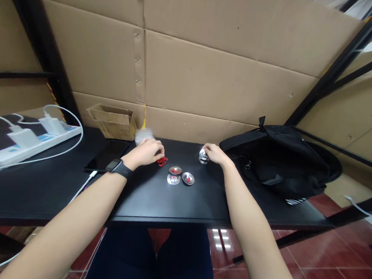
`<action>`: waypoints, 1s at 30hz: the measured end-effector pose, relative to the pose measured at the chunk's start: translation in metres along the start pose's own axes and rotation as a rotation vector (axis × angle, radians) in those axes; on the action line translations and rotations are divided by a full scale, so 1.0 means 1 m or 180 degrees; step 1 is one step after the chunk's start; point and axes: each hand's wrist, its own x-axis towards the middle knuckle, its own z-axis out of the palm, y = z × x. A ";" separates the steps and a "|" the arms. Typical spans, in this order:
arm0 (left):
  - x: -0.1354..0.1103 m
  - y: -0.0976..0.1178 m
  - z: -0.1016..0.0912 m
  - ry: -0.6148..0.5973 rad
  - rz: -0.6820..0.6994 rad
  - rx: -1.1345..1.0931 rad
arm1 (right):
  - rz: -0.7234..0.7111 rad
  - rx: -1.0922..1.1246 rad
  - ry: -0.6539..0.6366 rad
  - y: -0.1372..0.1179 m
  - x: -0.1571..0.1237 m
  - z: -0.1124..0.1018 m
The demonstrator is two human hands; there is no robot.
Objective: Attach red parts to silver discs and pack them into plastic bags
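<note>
My left hand (147, 151), with a dark watch on the wrist, is over the table with its fingers bent together at a small bundle of red cord (162, 161). My right hand (215, 153) pinches the edge of a shiny metal disc (203, 153), which rests on or just above other discs. Between my hands lie a dish-shaped disc (175, 170) with red at its centre, a flatter bright disc (173, 180) partly under it, and another dished disc (188, 178) to the right. They resemble small cymbals.
Behind my left hand is a clear plastic bag (144, 134), by an open cardboard box (115, 122). A dark tablet or phone (103, 161) and a white power strip (29, 145) lie left. A black backpack (280, 163) stands right. Cardboard walls the back.
</note>
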 end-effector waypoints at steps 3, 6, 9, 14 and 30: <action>0.000 -0.002 0.002 -0.0096 0.0058 -0.0029 | 0.0153 -0.0064 -0.0017 0.019 0.003 0.005; 0.001 -0.002 0.001 -0.0212 0.0157 -0.0169 | 0.0181 -0.0119 -0.0021 0.023 0.004 0.012; 0.002 0.004 0.001 -0.0269 0.0297 -0.0444 | 0.0112 -0.0173 -0.0024 0.020 0.004 0.017; 0.004 0.026 0.008 -0.0367 0.0677 -0.0759 | -0.0045 -0.0242 0.0054 0.013 0.003 0.018; 0.008 0.043 0.018 0.0435 -0.0025 -0.1377 | -0.1181 0.2198 -0.0969 -0.076 -0.019 0.043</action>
